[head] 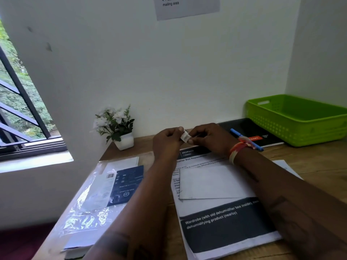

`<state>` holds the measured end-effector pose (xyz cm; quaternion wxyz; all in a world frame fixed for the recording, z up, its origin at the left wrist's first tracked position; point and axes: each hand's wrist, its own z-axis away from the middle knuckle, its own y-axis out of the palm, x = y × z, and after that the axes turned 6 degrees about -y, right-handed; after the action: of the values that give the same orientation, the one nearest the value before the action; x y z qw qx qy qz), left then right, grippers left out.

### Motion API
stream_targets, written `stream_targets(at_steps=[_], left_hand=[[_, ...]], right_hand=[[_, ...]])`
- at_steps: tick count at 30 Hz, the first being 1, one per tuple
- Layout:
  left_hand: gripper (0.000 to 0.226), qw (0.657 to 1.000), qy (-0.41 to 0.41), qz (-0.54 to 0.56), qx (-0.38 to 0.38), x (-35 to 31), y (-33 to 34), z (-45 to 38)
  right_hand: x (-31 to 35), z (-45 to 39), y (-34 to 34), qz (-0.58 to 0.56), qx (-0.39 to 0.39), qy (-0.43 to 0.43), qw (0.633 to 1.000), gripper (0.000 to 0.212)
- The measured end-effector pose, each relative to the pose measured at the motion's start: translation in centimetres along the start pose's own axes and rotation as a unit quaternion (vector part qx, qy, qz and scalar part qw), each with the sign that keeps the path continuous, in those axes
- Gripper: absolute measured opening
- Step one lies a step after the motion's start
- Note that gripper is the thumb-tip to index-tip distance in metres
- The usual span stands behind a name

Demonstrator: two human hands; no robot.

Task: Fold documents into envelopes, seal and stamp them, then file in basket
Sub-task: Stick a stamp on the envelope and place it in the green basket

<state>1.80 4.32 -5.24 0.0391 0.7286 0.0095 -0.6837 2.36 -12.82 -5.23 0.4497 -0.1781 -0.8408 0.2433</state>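
Both hands, left hand [166, 141] and right hand [208, 138], pinch the stamp [185, 137]; envelope [210, 182] lies directly nearward, long axis left-right, right hand marginally closer.

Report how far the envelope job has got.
Looks done: one white envelope lies flat on the printed documents, apparently filled. In hand: left hand and right hand pinch a small stamp. Left: sticking it on and filing; the green basket shows no envelopes.
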Motion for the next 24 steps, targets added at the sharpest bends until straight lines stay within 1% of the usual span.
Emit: stream_targets(at_steps=[2, 4, 6, 8, 11, 14, 17, 20, 22, 24], left_hand=[[0.012, 1.0, 0.02, -0.018, -0.009, 0.01, 0.02, -0.05], [0.012, 0.997, 0.048, -0.049, -0.03, -0.01, 0.15, -0.06], [0.011, 0.996, 0.061, -0.059, -0.033, 0.02, 0.22, -0.09], [0.01, 0.997, 0.061, -0.053, -0.022, 0.05, 0.23, -0.06], [0.012, 0.997, 0.06, -0.053, -0.02, 0.14, 0.21, -0.18], [0.013, 0.996, 0.061, -0.063, -0.028, 0.17, 0.14, -0.32], [0.01, 0.996, 0.064, -0.06, -0.03, 0.14, 0.18, -0.37], [0.011, 0.987, 0.114, -0.094, -0.066, 0.2, 0.22, -0.47], [0.004, 0.973, 0.158, -0.144, -0.086, 0.12, 0.21, -0.39], [0.002, 0.968, 0.174, -0.167, -0.077, 0.14, 0.33, -0.31]], right_hand=[[0.05, 0.04, 0.04, -0.003, 0.011, 0.004, 1.0, 0.01], [0.17, 0.12, 0.22, -0.008, 0.02, 0.006, 1.0, 0.015], [0.1, 0.09, 0.42, -0.012, 0.011, 0.006, 1.0, 0.018], [0.01, -0.01, 0.53, -0.005, 0.0, 0.002, 1.0, 0.014], [-0.13, -0.14, 0.53, -0.018, 0.002, 0.004, 1.0, 0.01], [-0.19, -0.14, 0.41, -0.034, 0.006, 0.005, 0.999, 0.012], [-0.3, -0.07, 0.48, -0.04, 0.006, 0.003, 0.999, 0.012], [-0.25, -0.12, 0.73, -0.07, -0.002, 0.007, 0.998, 0.012], [-0.14, -0.15, 0.66, -0.086, -0.016, 0.011, 0.996, 0.012], [-0.1, -0.07, 0.45, -0.099, -0.026, 0.02, 0.995, 0.009]])
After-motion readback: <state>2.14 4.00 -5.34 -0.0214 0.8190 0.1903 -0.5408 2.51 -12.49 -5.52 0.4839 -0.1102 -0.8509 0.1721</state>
